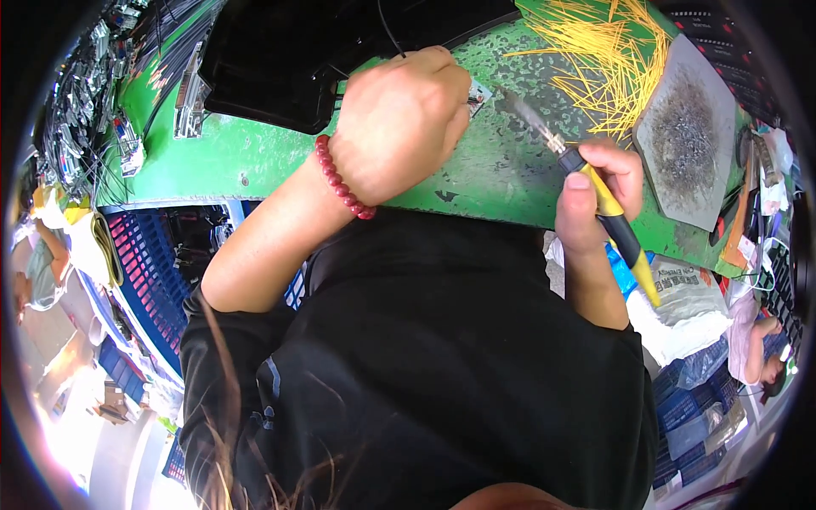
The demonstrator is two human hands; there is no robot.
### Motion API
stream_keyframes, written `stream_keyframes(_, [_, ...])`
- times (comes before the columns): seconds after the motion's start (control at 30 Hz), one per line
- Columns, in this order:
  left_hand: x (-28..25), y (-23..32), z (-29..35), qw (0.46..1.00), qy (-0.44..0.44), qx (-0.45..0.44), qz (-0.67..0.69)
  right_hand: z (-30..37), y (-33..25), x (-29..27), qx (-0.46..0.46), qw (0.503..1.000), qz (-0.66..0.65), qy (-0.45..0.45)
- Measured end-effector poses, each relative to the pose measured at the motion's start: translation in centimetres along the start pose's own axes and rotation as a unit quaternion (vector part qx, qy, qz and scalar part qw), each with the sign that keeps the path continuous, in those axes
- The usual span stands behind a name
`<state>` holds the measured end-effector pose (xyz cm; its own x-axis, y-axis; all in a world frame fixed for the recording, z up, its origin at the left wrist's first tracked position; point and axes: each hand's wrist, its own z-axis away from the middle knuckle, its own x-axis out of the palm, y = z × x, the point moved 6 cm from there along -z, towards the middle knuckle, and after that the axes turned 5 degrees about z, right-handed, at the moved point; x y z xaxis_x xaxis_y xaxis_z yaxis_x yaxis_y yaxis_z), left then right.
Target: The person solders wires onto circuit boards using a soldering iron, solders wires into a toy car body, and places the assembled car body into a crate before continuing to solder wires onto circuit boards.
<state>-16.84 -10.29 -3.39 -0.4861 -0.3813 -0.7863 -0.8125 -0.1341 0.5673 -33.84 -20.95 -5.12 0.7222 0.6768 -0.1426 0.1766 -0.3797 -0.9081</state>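
Note:
My right hand (599, 191) grips a yellow and black soldering iron (614, 212). Its metal tip points up and left over the green bench (510, 183), with a blurred pale streak around it. Farther left, my left hand (408, 119) is closed, knuckles up, a red bead bracelet on its wrist. At its fingertips a small whitish and metallic piece (478, 96) sticks out; the fingers hide most of whatever they hold. A thin black wire (387, 30) runs up from behind this hand. The iron's tip is apart from the small piece.
Loose yellow wires (603, 59) lie at the far right, beside a grey board with a dark burnt patch (680, 127). A black tray (263, 76) stands behind my left hand. Bundles of dark cables (85, 110) crowd the left. Blue crates (153, 272) stand below the bench edge.

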Motion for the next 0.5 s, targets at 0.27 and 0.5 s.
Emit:
stream_keyframes(0.27, [-1.0, -0.3, -0.8, 1.0, -0.018, -0.001, 0.01, -0.8, -0.1, 1.4, 0.081, 0.986, 0.113, -0.094])
stream_keyframes(0.5, [-3.9, -0.8, -2.1, 0.96, -0.029, -0.075, 0.267, -6.0, -3.7, 5.3, -0.34, 0.907, 0.226, -0.097])
